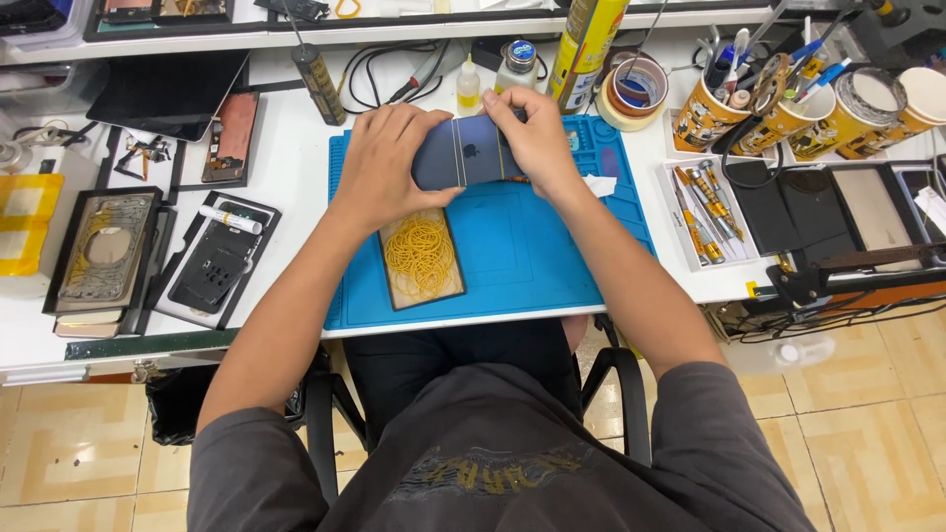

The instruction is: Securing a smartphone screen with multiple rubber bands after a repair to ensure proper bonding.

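I hold a dark blue smartphone [471,153] back side up above a blue work mat [532,246]. Thin yellow rubber bands wrap across the phone's body. My left hand [386,163] grips its left end and my right hand [537,138] grips its right end, fingers curled over the top edge. Just below my left hand, a black tray [422,258] on the mat holds a heap of yellow rubber bands.
Phone parts and frames in black trays [212,261] lie at the left. A tray of screwdrivers [702,212], cups of tools [719,103], tape rolls [636,89], small bottles [517,64] and a spray can [583,44] stand behind and to the right. Dark tablets lie at far right.
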